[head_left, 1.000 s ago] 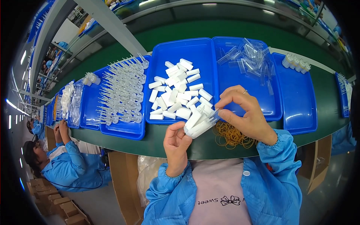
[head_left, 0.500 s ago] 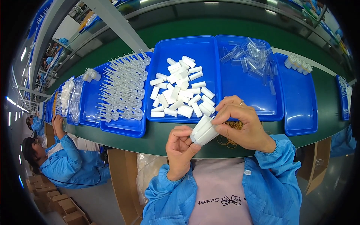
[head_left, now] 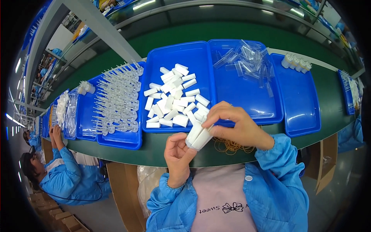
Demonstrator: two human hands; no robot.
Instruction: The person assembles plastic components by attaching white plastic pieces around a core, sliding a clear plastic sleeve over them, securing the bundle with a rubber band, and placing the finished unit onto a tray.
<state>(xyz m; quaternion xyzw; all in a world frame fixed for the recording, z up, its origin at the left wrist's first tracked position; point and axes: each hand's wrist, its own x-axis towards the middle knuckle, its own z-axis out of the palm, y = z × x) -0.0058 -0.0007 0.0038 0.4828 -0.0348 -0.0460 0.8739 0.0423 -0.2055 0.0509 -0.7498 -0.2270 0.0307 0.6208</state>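
Note:
In front of my chest, a small bundle of white blocks [head_left: 198,138], seemingly in clear sleeves, is held between both hands. My left hand [head_left: 177,156] grips its lower end with thumb and fingers. From the right, my right hand [head_left: 239,124] pinches the upper side of the bundle, its fingers closed. One white piece slants up out of the bundle's top, next to my right fingertips. Just beyond lies a blue tray [head_left: 158,58] with a heap of loose white blocks [head_left: 172,96]. Tan rubber bands [head_left: 232,147] lie on the table below my right hand.
Clear plastic sleeves [head_left: 253,62] fill part of another blue tray to the right. Farther right, a tray holds white-capped cylinders [head_left: 296,63]. Dropper-like translucent pieces [head_left: 118,100] stand in rows at left. A co-worker [head_left: 63,170] sits to the left; a cardboard box [head_left: 125,189] is below the table.
The bundle's top has spread, and a white piece now slants up from it. Both hands remain on the bundle. The whole view has shifted slightly.

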